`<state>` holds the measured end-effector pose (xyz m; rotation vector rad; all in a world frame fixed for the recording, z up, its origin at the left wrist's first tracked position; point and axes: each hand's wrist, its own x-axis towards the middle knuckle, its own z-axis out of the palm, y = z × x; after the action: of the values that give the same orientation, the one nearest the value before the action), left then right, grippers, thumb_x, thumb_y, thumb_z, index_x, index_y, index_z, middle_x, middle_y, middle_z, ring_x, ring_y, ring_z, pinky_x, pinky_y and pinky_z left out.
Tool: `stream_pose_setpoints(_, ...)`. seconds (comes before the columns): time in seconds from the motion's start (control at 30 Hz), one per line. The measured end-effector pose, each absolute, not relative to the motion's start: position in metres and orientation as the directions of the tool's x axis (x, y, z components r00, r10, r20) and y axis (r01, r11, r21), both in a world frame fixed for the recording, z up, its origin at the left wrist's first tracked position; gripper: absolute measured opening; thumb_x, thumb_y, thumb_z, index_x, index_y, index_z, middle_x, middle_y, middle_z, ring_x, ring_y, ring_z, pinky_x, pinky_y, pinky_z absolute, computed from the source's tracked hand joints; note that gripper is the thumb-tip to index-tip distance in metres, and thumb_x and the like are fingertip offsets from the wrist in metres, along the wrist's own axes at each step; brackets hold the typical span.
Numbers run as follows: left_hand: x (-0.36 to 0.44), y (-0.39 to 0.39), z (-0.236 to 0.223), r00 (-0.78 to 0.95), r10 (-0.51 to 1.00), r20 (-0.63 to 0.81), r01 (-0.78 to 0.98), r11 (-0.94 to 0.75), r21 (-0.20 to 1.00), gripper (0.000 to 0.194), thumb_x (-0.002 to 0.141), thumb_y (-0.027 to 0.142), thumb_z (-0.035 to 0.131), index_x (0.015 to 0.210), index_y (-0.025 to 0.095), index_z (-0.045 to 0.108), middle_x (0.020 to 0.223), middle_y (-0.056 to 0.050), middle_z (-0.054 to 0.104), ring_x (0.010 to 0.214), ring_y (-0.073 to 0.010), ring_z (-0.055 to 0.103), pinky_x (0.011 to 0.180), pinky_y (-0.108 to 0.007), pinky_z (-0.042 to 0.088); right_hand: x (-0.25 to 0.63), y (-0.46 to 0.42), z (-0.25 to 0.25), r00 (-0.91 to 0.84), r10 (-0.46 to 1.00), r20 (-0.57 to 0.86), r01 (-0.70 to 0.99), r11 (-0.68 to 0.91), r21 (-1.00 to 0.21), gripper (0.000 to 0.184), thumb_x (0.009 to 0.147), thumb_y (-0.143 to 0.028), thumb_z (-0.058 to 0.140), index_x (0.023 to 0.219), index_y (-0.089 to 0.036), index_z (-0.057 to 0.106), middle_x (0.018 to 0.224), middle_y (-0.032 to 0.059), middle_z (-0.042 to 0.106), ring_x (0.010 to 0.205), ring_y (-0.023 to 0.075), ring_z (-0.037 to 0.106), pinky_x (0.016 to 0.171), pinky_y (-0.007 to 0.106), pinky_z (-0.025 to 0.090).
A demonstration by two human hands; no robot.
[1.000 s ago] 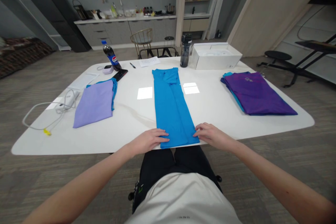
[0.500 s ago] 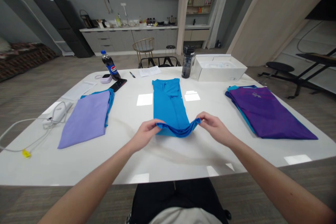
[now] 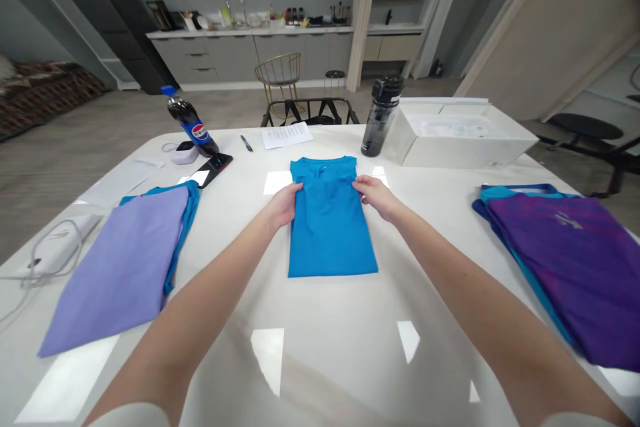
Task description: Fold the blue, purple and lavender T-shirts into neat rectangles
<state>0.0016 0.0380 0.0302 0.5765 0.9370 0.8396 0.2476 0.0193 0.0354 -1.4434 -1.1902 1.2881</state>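
Observation:
A bright blue garment [image 3: 329, 230] lies folded in half on the white table [image 3: 330, 340], its folded edge toward me. My left hand [image 3: 285, 203] pinches the garment's upper left corner near the collar. My right hand [image 3: 374, 195] pinches the upper right corner. Both arms stretch far over the table.
A folded lilac garment [image 3: 120, 267] over a blue one lies at the left. A purple stack [image 3: 570, 260] lies at the right. Behind stand a cola bottle [image 3: 193, 125], a phone [image 3: 214, 166], a pen [image 3: 245, 142], a paper sheet [image 3: 287, 134], a dark flask [image 3: 383, 115], a white box [image 3: 463, 132]. A cable [image 3: 40, 263] trails at the left edge.
Both hands lifted the garment's near hem, carried it away from me and laid it on the collar end, halving its length. The camera has leaned forward over the table.

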Motion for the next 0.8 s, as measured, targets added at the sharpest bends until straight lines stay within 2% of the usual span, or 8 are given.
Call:
stream_pose_setpoints(0.1,0.003,0.076,0.041,0.373,0.887,-0.27,-0.378,0.412,0.829,0.029,0.089,0.027,0.063,0.116,0.018,0.068,0.1,-0.007,0.078,0.092,-0.0233,0.075,0.096,-0.042,0.058,0.26,0.056,0.043,-0.033,0.997,-0.074,0.087,-0.071,-0.994,0.024,0.079,-0.04,0.072,0.085,-0.021,0.058,0.068,-0.0041,0.053,0.061,0.0112,0.046,0.053,0.022,0.032)
stream_pose_setpoints(0.17,0.004,0.108,0.043,0.318,0.93,-0.184,-0.316,0.287,0.904,0.029,0.089,0.032,0.064,0.114,0.019,0.069,0.098,-0.006,0.077,0.091,-0.0227,0.073,0.093,-0.041,0.058,0.267,0.087,0.041,0.015,1.0,-0.006,0.115,-0.008,-0.993,0.022,0.082,-0.041,0.069,0.087,-0.022,0.06,0.071,-0.003,0.055,0.063,0.0123,0.049,0.056,0.023,0.035)
stream_pose_setpoints(0.27,0.002,0.156,0.028,0.073,0.985,-0.156,0.07,0.151,0.986,0.019,0.087,0.029,0.063,0.099,0.016,0.071,0.09,-0.007,0.075,0.09,-0.024,0.071,0.089,-0.039,0.056,0.274,0.132,0.019,0.202,0.979,0.034,0.373,-0.045,-0.927,0.016,0.086,-0.036,0.065,0.083,-0.02,0.061,0.073,0.0007,0.06,0.069,0.016,0.054,0.065,0.027,0.043)
stream_pose_setpoints(0.37,-0.008,0.185,0.002,-0.084,0.995,-0.051,0.596,0.091,0.798,0.009,0.081,0.024,0.067,0.079,0.016,0.07,0.087,-0.011,0.075,0.096,-0.0279,0.068,0.092,-0.04,0.051,0.275,0.158,-0.011,0.275,0.96,0.051,0.682,-0.157,-0.715,0.012,0.084,-0.028,0.066,0.076,-0.019,0.064,0.08,0.0066,0.067,0.08,0.0216,0.06,0.078,0.033,0.047)
stream_pose_setpoints(0.43,-0.013,0.191,-0.01,-0.064,0.998,0.017,0.743,0.036,0.668,0.013,0.083,0.03,0.067,0.078,0.018,0.071,0.091,-0.013,0.075,0.098,-0.029,0.067,0.093,-0.04,0.049,0.274,0.164,-0.022,0.251,0.965,0.075,0.772,-0.153,-0.617,0.009,0.085,-0.025,0.064,0.081,-0.019,0.068,0.087,0.009,0.071,0.086,0.0243,0.062,0.083,0.035,0.047)
stream_pose_setpoints(0.57,-0.016,0.191,-0.018,-0.022,0.999,0.034,0.781,-0.004,0.624,0.028,0.084,0.048,0.068,0.086,0.02,0.071,0.096,-0.012,0.074,0.096,-0.0282,0.066,0.092,-0.04,0.048,0.27,0.163,-0.024,0.232,0.963,0.138,0.812,-0.114,-0.572,0.015,0.088,-0.027,0.062,0.091,-0.017,0.073,0.096,0.0113,0.073,0.092,0.0268,0.063,0.087,0.038,0.048)
stream_pose_setpoints(0.7,-0.011,0.195,-0.018,-0.035,0.99,0.136,0.775,-0.059,0.629,0.02,0.09,0.039,0.062,0.091,0.02,0.067,0.095,-0.008,0.072,0.096,-0.0247,0.064,0.093,-0.038,0.047,0.271,0.165,-0.024,0.254,0.953,0.163,0.77,-0.097,-0.63,0.024,0.094,-0.034,0.057,0.094,-0.016,0.072,0.093,0.0117,0.071,0.09,0.0267,0.062,0.087,0.038,0.047)
stream_pose_setpoints(0.8,-0.007,0.194,-0.017,-0.095,0.97,0.222,0.785,-0.064,0.616,0.021,0.096,0.035,0.054,0.104,0.019,0.064,0.108,-0.01,0.068,0.107,-0.0269,0.062,0.099,-0.044,0.045,0.273,0.166,-0.029,0.264,0.943,0.204,0.769,-0.078,-0.635,0.03,0.099,-0.039,0.051,0.102,-0.016,0.07,0.099,0.0122,0.069,0.094,0.0271,0.061,0.09,0.04,0.047)
